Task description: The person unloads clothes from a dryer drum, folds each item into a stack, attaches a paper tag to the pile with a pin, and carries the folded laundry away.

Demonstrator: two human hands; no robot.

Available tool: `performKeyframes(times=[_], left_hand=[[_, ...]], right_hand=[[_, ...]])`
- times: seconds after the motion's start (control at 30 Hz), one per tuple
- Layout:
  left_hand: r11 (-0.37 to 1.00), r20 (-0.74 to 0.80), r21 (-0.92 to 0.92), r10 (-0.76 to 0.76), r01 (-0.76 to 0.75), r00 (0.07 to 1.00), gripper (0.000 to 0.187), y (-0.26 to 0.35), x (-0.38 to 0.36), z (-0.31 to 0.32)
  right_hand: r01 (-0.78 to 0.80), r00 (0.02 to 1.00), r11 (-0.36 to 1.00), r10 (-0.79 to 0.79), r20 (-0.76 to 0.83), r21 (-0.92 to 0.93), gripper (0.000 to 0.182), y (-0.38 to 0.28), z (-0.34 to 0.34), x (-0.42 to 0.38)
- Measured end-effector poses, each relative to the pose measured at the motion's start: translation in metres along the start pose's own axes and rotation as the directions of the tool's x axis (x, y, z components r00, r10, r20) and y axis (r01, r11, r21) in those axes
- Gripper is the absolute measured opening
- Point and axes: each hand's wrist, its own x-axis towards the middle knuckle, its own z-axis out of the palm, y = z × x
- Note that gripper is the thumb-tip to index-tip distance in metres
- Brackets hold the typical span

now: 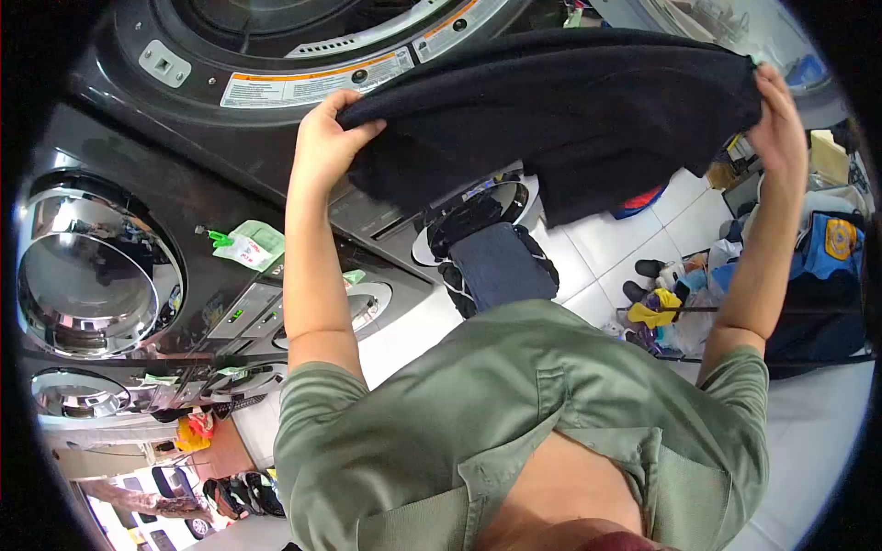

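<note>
A black cloth garment [551, 119] is stretched out between my two hands, in front of the open dryer. Its long upper edge runs from hand to hand, and its lower part hangs in two flaps, rather like shorts; I cannot be sure of the kind. My left hand [331, 138] pinches one end, thumb in front and fingers curled behind. At the other end, my right hand [779, 119] grips the corner with its fingers closed. Below the garment, folded dark clothes [503, 262] lie in a stack near an open lower machine door.
An open dryer drum [266, 28] is at the top, with an open glass door [735, 37] at upper right. More machines, including a round door [92, 266], line the left. Piled clothes and bags [680, 303] lie at right on the white tiled floor [602, 243].
</note>
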Motion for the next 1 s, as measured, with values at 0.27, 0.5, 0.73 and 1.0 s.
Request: performKeyframes(times=[0.27, 0.5, 0.73, 1.0], left_hand=[[0.937, -0.141, 0.313, 0.207, -0.155, 0.968, 0.06, 0.004, -0.048, 0.036], [0.782, 0.308, -0.552, -0.131, 0.289, 0.942, 0.043, 0.058, -0.08, 0.13], [0.569, 0.092, -0.785, -0.287, 0.247, 0.954, 0.047, 0.067, -0.078, 0.08], [0.62, 0.115, -0.658, -0.476, 0.426, 0.872, 0.038, -0.05, -0.09, 0.014]], right_hand=[[-0.203, 0.942, 0.966, 0.237, -0.237, 0.16, 0.025, 0.061, 0.079, 0.0], [-0.349, 0.935, 0.937, 0.346, 0.078, 0.025, 0.013, 0.136, 0.172, -0.018], [0.033, 0.762, 0.381, 0.588, 0.27, -0.924, 0.058, 0.161, 0.159, -0.082], [-0.539, 0.601, 0.497, 0.792, 0.103, -0.681, 0.044, 0.272, 0.038, -0.117]])
